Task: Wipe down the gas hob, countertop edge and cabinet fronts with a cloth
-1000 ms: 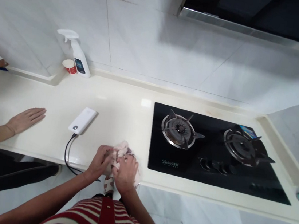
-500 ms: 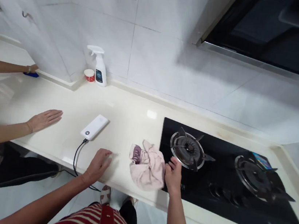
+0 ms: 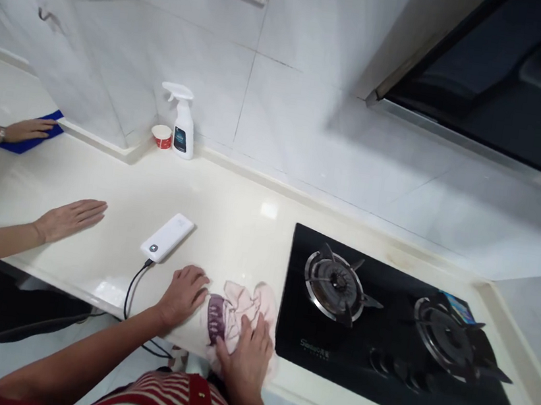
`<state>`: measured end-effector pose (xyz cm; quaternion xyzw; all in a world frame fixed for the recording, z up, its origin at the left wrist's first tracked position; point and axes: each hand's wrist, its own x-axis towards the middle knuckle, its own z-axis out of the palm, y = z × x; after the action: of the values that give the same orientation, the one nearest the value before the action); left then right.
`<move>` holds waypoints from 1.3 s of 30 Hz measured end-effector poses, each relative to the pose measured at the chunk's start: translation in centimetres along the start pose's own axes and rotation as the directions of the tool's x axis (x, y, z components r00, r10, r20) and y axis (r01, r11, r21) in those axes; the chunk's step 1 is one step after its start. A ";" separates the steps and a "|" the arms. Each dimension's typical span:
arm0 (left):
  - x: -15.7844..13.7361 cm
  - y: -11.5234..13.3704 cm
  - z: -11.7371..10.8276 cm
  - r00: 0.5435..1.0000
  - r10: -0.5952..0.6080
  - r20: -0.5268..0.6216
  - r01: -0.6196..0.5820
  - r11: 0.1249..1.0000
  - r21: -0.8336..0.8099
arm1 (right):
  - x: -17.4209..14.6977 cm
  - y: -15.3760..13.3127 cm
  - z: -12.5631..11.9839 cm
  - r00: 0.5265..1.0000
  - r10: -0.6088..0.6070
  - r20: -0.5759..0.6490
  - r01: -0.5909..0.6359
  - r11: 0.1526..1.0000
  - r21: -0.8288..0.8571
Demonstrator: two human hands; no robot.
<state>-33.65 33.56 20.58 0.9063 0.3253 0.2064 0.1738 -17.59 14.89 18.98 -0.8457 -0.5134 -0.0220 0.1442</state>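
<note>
A crumpled pale pink cloth [image 3: 243, 302] with a purple band lies on the counter near its front edge, just left of the stove. On top of it rests my right hand [image 3: 247, 362], fingers stretched out and thumb spread, pressing on the fabric rather than wrapped round it. My left hand [image 3: 183, 297] is on the counter at the cloth's left side, fingers loosely bent and apart, holding nothing. Behind my left hand lies a white power bank [image 3: 167, 237] with a black cable [image 3: 131, 284] plugged into its near end.
A black gas stove [image 3: 354, 360] takes up the right side under a dark range hood [image 3: 506, 81]. By the wall stand a white spray bottle [image 3: 184, 128] and a red-and-white cup [image 3: 161, 137]. At left, another person's hand [image 3: 31, 130] is on a blue cloth [image 3: 21, 146]; their other hand [image 3: 71, 219] lies flat.
My right hand has moved left from beside the stove onto the pink cloth, and the cloth has shifted left and flattened. The other person's far hand has slid left, showing more blue cloth.
</note>
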 end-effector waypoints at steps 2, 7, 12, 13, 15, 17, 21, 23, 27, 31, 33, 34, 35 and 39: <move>0.0 0.2 -0.1 1.000 -0.005 0.003 0.005 1.000 -0.014 | 0.5 0.6 0.4 1.000 0.016 -0.017 -0.016 1.000 -0.016; -0.2 0.2 -0.1 0.998 -0.042 -0.041 0.039 0.997 -0.069 | 7.0 2.8 1.6 0.997 0.023 -0.076 -0.028 0.997 -0.074; -0.4 0.1 -0.2 0.996 -0.065 -0.066 0.058 0.993 -0.103 | 14.9 4.3 3.4 0.995 0.028 -0.096 -0.033 0.998 -0.049; -0.4 0.1 -0.2 0.996 -0.070 -0.061 0.063 0.993 -0.104 | 16.5 4.6 3.8 0.995 0.034 -0.096 -0.038 0.999 -0.037; -0.4 0.4 -0.4 0.996 -0.078 -0.046 0.073 0.992 -0.100 | 19.8 5.4 4.4 0.994 0.055 -0.091 -0.057 0.998 -0.017; -0.4 0.8 -0.5 0.996 -0.082 -0.023 0.080 0.993 -0.087 | 23.4 6.2 4.9 0.994 0.081 -0.078 -0.082 0.997 -0.004; -0.3 1.4 -0.7 0.996 -0.092 0.011 0.092 0.995 -0.044 | 31.4 7.3 5.3 0.994 0.083 -0.064 -0.084 0.996 -0.010; -0.3 1.6 -0.8 0.995 -0.095 0.018 0.096 0.995 -0.027 | 35.1 6.9 5.8 0.996 0.063 -0.062 -0.064 0.998 -0.010; -0.3 1.6 -0.7 0.996 -0.081 0.038 0.082 0.997 -0.014 | 40.6 3.7 7.5 0.999 -0.020 -0.026 0.020 1.000 -0.005; -0.4 1.4 -0.5 0.993 -0.104 0.059 0.106 0.994 -0.024 | 42.3 0.2 8.5 0.996 -0.093 -0.006 0.093 0.996 -0.005; -0.4 1.4 -0.5 0.991 -0.115 0.061 0.117 0.993 -0.028 | 41.6 -1.1 8.4 0.990 -0.141 0.007 0.141 0.990 0.004; -0.5 1.4 -0.4 0.991 -0.119 0.058 0.121 0.992 -0.033 | 40.9 -1.8 8.3 0.985 -0.174 0.019 0.174 0.985 0.011; -0.6 1.4 -0.3 0.992 -0.118 0.046 0.120 0.992 -0.037 | 39.9 -2.5 8.3 0.976 -0.214 0.033 0.214 0.977 0.022; -1.5 1.0 0.3 0.991 -0.086 -0.102 0.083 0.996 -0.029 | 33.3 -5.8 7.9 0.897 -0.443 0.013 0.439 0.892 0.105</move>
<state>-33.99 31.77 20.36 0.8776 0.3692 0.2494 0.1767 -7.82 48.15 18.88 -0.6993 -0.6946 -0.0130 0.1681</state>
